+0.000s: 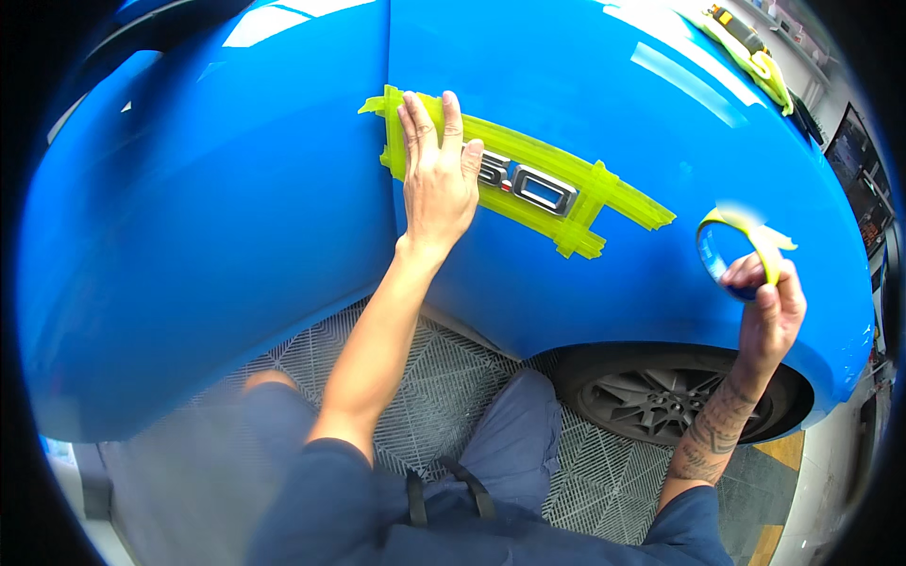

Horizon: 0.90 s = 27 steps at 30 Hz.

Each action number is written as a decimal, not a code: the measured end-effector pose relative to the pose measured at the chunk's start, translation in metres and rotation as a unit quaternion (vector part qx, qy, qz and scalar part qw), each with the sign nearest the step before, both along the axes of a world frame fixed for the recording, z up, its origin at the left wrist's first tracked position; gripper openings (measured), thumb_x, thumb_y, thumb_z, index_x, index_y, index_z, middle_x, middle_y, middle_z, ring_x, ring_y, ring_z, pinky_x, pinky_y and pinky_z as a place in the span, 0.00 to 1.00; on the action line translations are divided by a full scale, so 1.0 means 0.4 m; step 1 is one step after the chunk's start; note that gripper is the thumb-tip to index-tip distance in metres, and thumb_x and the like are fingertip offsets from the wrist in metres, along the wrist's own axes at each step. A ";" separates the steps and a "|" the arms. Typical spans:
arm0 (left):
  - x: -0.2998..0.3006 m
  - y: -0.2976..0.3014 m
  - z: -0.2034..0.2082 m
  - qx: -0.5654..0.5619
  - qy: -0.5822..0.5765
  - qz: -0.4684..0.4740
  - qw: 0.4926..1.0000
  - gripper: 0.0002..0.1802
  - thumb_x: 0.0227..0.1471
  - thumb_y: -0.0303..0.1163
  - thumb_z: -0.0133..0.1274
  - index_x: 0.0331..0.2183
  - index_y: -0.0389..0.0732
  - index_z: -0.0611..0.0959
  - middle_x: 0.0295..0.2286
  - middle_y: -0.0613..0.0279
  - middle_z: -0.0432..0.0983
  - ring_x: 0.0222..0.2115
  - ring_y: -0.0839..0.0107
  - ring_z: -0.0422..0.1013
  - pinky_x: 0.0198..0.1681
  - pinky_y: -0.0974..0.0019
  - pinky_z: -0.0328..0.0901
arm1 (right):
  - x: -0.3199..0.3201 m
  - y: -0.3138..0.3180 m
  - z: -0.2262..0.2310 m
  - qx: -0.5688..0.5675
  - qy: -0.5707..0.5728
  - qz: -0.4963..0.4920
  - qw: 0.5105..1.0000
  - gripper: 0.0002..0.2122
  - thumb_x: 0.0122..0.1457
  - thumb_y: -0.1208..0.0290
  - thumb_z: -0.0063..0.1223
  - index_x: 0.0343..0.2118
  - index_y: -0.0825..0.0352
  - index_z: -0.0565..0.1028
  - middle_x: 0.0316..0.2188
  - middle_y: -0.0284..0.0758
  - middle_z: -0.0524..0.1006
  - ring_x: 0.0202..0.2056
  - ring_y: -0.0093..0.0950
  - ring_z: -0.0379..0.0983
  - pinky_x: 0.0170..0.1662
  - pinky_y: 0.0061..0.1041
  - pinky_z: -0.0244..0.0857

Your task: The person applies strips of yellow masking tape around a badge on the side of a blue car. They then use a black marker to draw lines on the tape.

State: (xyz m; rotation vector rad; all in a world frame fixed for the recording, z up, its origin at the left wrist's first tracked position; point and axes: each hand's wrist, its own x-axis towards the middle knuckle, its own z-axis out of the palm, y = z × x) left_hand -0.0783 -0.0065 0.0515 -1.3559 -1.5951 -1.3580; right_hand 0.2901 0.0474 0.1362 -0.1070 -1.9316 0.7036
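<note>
My left hand (437, 189) lies against the blue car's front fender (585, 302), fingers stretched upward over the left end of some yellow-green masking tape (528, 143). Strips of this tape frame a raised chrome-and-black badge (545, 191); the hand covers the badge's left part. Crossing strips stand at both ends, and one upper strip runs on to the right past the frame. Off to the right, my right hand (776, 316) grips a roll of masking tape (772, 253) by its lower rim, fingers inside the ring. A loose tail of tape sticks out from the roll.
Left of the panel gap is another blue panel, likely a door (236, 189). Below the fender sits a dark-spoked wheel (661, 396). Grey grid tiles (434, 377) cover the floor under my legs. A yellow-green cloth (769, 75) lies on the car's top right.
</note>
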 end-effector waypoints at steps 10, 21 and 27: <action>0.035 -0.022 0.001 -0.083 -0.027 0.031 0.996 0.34 0.63 0.43 0.39 0.63 0.38 0.53 0.61 0.28 0.36 0.63 0.34 0.35 0.65 0.47 0.39 | 0.018 0.124 -0.001 0.008 0.121 0.085 0.989 0.18 0.66 0.60 0.44 0.37 0.76 0.71 0.31 0.42 0.74 0.33 0.32 0.72 0.39 0.29 0.68; 0.373 -0.008 -0.054 -0.190 0.035 0.037 0.980 0.39 0.60 0.47 0.43 0.63 0.37 0.52 0.64 0.41 0.32 0.64 0.39 0.32 0.60 0.31 0.31 | 0.003 0.124 -0.026 0.035 0.156 0.065 0.985 0.18 0.65 0.62 0.43 0.39 0.79 0.73 0.32 0.44 0.75 0.33 0.31 0.75 0.41 0.27 0.68; 0.367 0.004 0.003 -0.120 0.083 0.096 0.985 0.33 0.56 0.42 0.49 0.61 0.46 0.64 0.54 0.51 0.53 0.57 0.49 0.46 0.59 0.43 0.40 | -0.006 0.118 -0.034 0.057 0.152 0.020 0.987 0.17 0.65 0.63 0.43 0.40 0.77 0.74 0.30 0.41 0.77 0.33 0.29 0.75 0.40 0.25 0.67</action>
